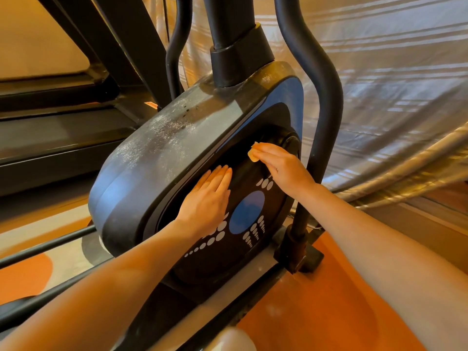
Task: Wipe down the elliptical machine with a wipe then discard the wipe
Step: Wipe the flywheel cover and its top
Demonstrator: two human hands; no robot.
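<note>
Between the curved black bar [326, 102] at my right and the dusty top edge of the elliptical's housing [162, 148], the dark side panel lies open to both hands. My right hand [281, 165] presses the small yellowish wipe [254, 154] against it, fingers curled over. My left hand [210, 198] lies flat just beside, fingers straight.

Your housing [162, 158] is dust-speckled grey-black with a blue band; its black side panel [253, 249] bears a blue oval ringed by white dots. Your wipe [253, 155] is yellowish. The floor [316, 300] is orange; the curtain [392, 97] silver-striped.
</note>
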